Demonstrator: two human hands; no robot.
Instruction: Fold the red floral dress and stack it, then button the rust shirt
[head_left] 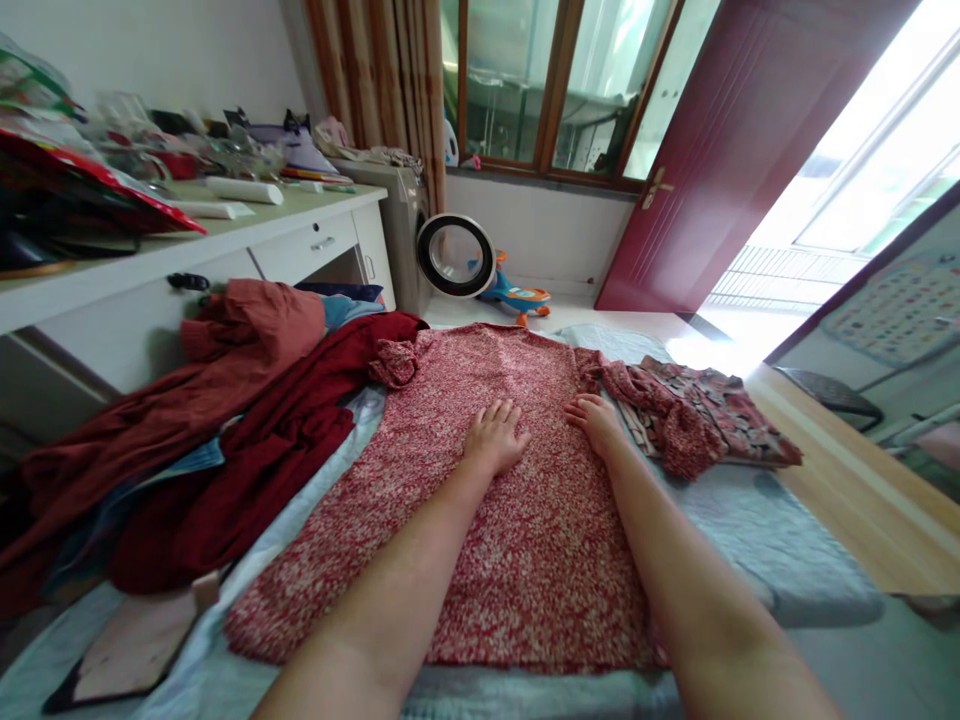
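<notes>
The left hand (496,438) lies open, palm down with fingers spread, on the middle of the red-and-white flecked fabric garment (517,520); the right hand (595,420) also rests open, near its right edge. The garment is spread lengthwise over a pale blue cloth (787,535). For smoothing, light, even palm pressure outward from the middle would probably work best, with the bunched left sleeve (395,363) straightened separately. The right sleeve (686,430) overlaps a folded stack of patterned clothes (739,400), so lifting it free first seems wise. Crumpled dark red clothing (247,470) lies left.
</notes>
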